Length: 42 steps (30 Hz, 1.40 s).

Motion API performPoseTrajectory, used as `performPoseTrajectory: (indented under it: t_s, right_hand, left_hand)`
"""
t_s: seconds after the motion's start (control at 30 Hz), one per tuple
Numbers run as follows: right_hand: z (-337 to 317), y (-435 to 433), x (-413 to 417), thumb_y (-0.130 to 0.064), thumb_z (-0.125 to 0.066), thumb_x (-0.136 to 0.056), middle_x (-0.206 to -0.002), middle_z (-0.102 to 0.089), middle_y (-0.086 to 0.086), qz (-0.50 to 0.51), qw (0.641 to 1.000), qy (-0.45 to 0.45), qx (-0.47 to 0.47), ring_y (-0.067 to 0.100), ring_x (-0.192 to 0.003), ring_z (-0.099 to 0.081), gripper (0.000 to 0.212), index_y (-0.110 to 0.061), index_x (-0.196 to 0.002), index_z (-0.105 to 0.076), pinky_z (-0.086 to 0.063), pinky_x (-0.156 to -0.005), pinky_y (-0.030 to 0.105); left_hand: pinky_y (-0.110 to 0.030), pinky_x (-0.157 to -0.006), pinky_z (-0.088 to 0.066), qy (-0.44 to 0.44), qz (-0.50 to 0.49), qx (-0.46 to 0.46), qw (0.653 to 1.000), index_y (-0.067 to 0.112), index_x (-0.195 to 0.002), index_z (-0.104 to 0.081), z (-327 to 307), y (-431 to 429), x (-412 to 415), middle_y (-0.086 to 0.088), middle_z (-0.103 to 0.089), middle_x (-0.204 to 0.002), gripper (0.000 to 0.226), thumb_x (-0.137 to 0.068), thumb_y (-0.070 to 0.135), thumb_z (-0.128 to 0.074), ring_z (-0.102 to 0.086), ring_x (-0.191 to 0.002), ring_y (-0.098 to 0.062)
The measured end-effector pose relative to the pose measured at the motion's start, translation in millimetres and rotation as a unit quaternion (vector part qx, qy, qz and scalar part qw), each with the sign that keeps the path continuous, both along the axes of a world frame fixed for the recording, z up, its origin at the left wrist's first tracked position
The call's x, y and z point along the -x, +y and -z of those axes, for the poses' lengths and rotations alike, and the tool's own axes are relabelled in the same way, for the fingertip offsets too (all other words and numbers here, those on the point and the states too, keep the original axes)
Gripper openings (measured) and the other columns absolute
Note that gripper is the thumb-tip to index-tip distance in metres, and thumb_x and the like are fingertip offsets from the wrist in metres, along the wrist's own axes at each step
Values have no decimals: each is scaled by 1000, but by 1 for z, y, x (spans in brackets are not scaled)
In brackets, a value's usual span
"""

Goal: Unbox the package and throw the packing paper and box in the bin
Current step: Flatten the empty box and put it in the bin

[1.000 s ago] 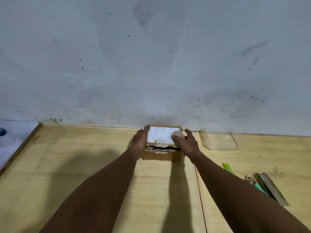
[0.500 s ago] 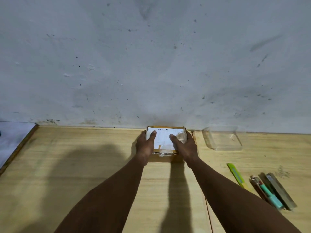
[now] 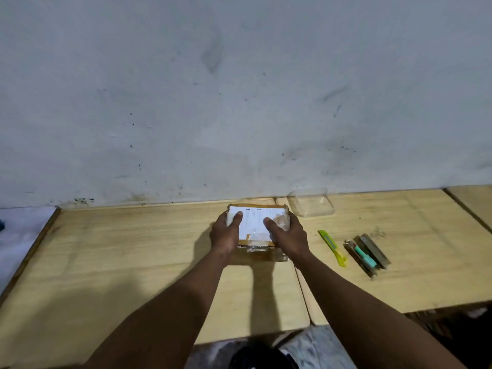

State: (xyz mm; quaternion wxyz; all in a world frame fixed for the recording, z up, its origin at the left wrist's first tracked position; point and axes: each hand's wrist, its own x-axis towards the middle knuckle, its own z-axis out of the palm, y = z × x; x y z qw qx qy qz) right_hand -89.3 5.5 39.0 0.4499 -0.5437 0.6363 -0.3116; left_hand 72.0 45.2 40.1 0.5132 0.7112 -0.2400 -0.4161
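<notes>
On the wooden surface (image 3: 133, 262) near the wall, head view: I've drawn the box (image 3: 257, 230) nearer. My left hand (image 3: 225, 234) and right hand (image 3: 288, 237) clamp its sides, each grip closed on it, still sealed, ready for cutting.

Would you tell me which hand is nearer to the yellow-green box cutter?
Right. The right hand grips the box's near side to the box cutter; the left hand holds the far side.

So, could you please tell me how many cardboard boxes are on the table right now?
1. The cardboard box sits near the wall at the table's far edge, held between the left hand and right hand. None other shows.
</notes>
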Motion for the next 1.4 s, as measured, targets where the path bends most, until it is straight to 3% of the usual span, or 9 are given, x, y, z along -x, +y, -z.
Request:
performPoseTrajectory:
  t_s: [0.27,0.53,0.73,0.93,1.0,1.13,1.2,1.3,1.4]
  right_hand:
    - [-15,100,56,-64,-71,-71,-111,-68,-5,11,999,27,-20,20,-99,-66,67,-28,-126,-57,-54,-90,37]
    - [24,232,131,-80,-62,-65,-113,-69,-3,-1,992,107,-72,23,-100,-66,81,-32,-129,-54,-54,-88,41]
    - [71,302,166,-78,-61,-69,-118,-67,-1,-3,983,131,-128,25,-99,-67,74,-33,-125,-43,-54,-88,44]
    - [138,312,174,-61,-75,-67,-118,-64,1,18,973,92,-212,25,-102,-64,64,-30,-114,-44,-52,-92,42]
    - [163,309,172,-55,-78,-69,-118,-65,2,23,969,77,-233,24,-102,-64,63,-29,-117,-48,-52,-92,41]
    - [208,297,165,-41,-81,-75,-123,-66,6,30,960,63,-270,27,-109,-63,66,-21,-132,-53,-50,-94,36]
    - [223,289,163,-40,-79,-77,-131,-64,8,32,957,63,-280,28,-116,-61,72,-21,-140,-48,-48,-99,38]
    - [230,274,161,-39,-70,-87,-148,-49,11,29,949,88,-302,32,-132,-49,85,-16,-155,-25,-43,-106,39]
    - [226,262,164,-39,-67,-90,-150,-45,15,14,945,91,-314,33,-135,-46,82,-17,-156,-24,-42,-104,38]
  left_hand:
    - [-28,-81,-44,-6,19,-11,1000,28,-104,-64,-15,94,56,5,-67,-103,18,-92,41,-62,-60,-87,-16]
    - [-29,-95,-39,29,-13,-93,995,15,-139,-52,32,224,138,-7,-57,-138,53,-92,39,-63,-54,-123,-29]
    - [-34,-89,-49,41,3,-178,983,20,-126,-51,82,289,168,-4,-65,-118,45,-89,42,-65,-61,-97,-26]
    - [-43,-89,-56,67,60,-263,960,18,-127,-55,159,293,164,-6,-69,-113,59,-75,41,-68,-67,-93,-27]
    - [-41,-92,-53,72,92,-284,952,21,-135,-49,188,288,159,-7,-65,-123,57,-83,36,-68,-65,-101,-30]
    - [-48,-91,-55,84,120,-326,934,21,-132,-53,241,277,146,-7,-67,-119,69,-69,43,-72,-66,-99,-30]
    - [-45,-94,-54,95,152,-344,922,18,-135,-52,250,268,140,-8,-64,-125,64,-77,36,-73,-64,-105,-30]
    - [-39,-104,-44,80,216,-360,904,25,-153,-25,247,252,130,-7,-42,-151,80,-87,33,-68,-47,-130,-31]
    - [-33,-99,-42,45,255,-381,888,25,-150,-33,242,238,118,-8,-44,-149,76,-84,47,-64,-48,-129,-32]
